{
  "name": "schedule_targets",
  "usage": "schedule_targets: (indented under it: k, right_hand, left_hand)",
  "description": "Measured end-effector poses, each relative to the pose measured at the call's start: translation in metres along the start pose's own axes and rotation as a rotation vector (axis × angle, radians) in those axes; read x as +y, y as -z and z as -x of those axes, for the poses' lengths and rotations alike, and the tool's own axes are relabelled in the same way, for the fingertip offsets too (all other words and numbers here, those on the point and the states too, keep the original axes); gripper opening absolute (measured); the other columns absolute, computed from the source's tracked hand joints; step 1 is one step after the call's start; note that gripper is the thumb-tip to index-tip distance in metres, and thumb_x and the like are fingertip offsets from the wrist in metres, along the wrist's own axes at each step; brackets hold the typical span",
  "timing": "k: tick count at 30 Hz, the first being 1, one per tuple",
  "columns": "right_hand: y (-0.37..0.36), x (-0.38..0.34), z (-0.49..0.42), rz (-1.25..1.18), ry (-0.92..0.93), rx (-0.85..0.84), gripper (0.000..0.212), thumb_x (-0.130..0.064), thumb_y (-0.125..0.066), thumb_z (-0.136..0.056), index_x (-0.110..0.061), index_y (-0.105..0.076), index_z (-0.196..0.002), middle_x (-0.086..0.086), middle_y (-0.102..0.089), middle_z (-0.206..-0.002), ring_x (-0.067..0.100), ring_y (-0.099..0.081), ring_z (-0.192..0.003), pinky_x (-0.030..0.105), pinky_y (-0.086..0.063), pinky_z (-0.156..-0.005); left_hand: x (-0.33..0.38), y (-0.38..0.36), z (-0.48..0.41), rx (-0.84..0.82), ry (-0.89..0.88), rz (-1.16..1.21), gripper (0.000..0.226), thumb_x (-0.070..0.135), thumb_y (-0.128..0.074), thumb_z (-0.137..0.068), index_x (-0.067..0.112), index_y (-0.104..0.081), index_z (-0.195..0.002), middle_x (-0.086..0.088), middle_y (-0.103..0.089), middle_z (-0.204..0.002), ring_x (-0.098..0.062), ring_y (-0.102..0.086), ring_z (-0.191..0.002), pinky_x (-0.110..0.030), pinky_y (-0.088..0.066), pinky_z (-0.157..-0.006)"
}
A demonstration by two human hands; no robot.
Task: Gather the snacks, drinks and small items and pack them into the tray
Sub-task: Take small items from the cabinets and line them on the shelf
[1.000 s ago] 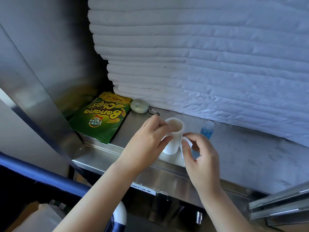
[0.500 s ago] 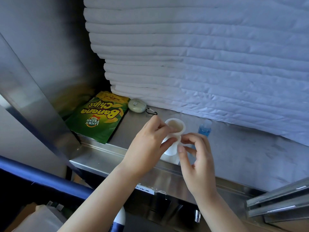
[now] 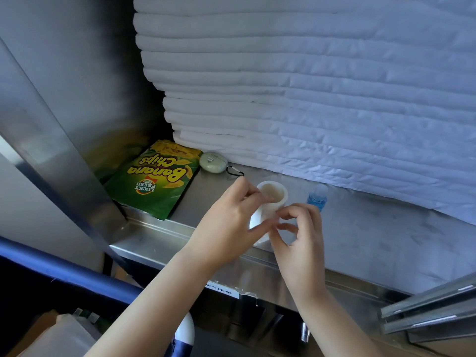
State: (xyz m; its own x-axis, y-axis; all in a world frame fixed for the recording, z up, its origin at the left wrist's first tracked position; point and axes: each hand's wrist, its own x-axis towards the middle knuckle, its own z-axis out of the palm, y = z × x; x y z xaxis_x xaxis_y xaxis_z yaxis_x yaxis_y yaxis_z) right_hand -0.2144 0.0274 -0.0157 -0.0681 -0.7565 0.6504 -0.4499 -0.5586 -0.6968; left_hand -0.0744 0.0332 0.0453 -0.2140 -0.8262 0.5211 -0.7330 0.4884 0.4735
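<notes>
Head view: left hand gripped the white cup; right hand pinched its near side; judged best lifted level, contents inside; blue bottle stood just beside the cup.

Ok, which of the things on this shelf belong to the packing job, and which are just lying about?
For the job:
white cup, held by the left hand and right hand
banana chips bag
green oval case with a clip
small blue bottle

Just lying about:
stack of folded white sheets
metal shelf that everything rests on
</notes>
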Motion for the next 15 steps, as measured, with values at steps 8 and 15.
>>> schedule_targets:
  k: [8,15]
  right_hand:
    - [0.001,0.009,0.001,0.084,-0.142,-0.094,0.048,-0.027,-0.078,-0.072,-0.033,-0.04,-0.099,-0.016,-0.052,-0.097,0.001,-0.058,-0.085,0.001,-0.041,-0.069]
    - [-0.002,0.018,0.001,0.171,-0.251,-0.188,0.048,-0.033,-0.08,-0.069,-0.033,-0.04,-0.097,-0.016,-0.059,-0.093,-0.001,-0.061,-0.078,0.009,-0.047,-0.064]
  left_hand:
    - [-0.004,0.0,-0.006,0.039,-0.009,-0.033,0.016,0.017,-0.067,-0.086,0.009,-0.07,-0.1,-0.003,-0.05,-0.089,-0.016,-0.053,-0.074,-0.023,-0.042,-0.06]
    - [-0.004,0.0,-0.008,0.059,-0.004,-0.029,0.015,0.017,-0.066,-0.086,0.008,-0.072,-0.097,-0.003,-0.051,-0.086,-0.016,-0.052,-0.075,-0.02,-0.039,-0.063]
